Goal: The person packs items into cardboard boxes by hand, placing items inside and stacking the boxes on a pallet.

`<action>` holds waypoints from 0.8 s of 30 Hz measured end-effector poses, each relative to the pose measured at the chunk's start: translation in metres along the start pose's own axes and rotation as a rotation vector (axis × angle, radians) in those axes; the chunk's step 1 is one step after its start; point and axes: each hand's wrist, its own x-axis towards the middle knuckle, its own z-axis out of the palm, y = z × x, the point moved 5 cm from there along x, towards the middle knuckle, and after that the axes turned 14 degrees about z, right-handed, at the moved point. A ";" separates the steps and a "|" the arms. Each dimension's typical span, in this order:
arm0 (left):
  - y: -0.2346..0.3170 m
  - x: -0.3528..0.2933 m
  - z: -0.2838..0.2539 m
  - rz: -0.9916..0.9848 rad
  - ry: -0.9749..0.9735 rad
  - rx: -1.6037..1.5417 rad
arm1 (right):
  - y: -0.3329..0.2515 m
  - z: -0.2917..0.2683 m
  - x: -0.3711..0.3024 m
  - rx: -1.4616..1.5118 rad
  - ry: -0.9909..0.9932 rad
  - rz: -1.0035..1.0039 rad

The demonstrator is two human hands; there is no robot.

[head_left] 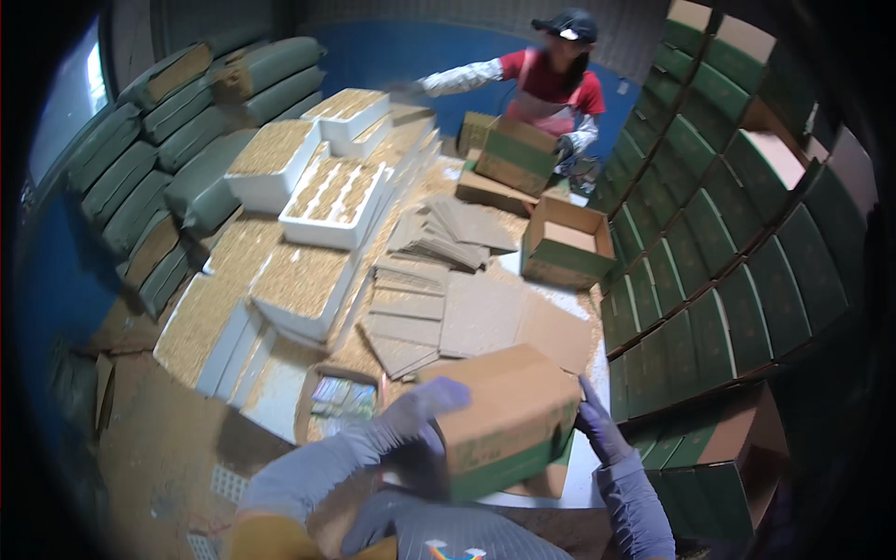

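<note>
Between my two gloved hands is a brown-and-green cardboard box (509, 415), at the near edge of the table. My left hand (425, 409) grips its upper left side, the fingertips reaching over the top edge. On the opposite side, my right hand (602, 425) presses against the box with its fingers along the wall. The box's underside and part of my left palm are hidden. Just left of it sits a small open carton (304, 411) with colourful packets (343, 396) inside. Beyond the box lie several flat cardboard pieces (481, 308).
White foam boxes (322, 231) filled with tan grain-like material stand along the table's left. Across it, a person (569, 93) is beside green-and-brown cartons (565, 266). Stacked green cartons (691, 233) line the right; full sacks (210, 182) are piled at the far left.
</note>
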 end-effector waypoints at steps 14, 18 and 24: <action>-0.081 0.049 -0.164 -0.726 0.623 1.317 | 0.082 -0.041 0.032 -0.171 0.395 -0.043; -0.166 -0.018 -0.284 -1.398 1.010 0.940 | 0.080 -0.026 0.039 -0.113 0.355 -0.019; -0.221 0.005 -0.310 -1.518 1.379 0.601 | 0.072 -0.023 0.030 -0.115 0.414 -0.022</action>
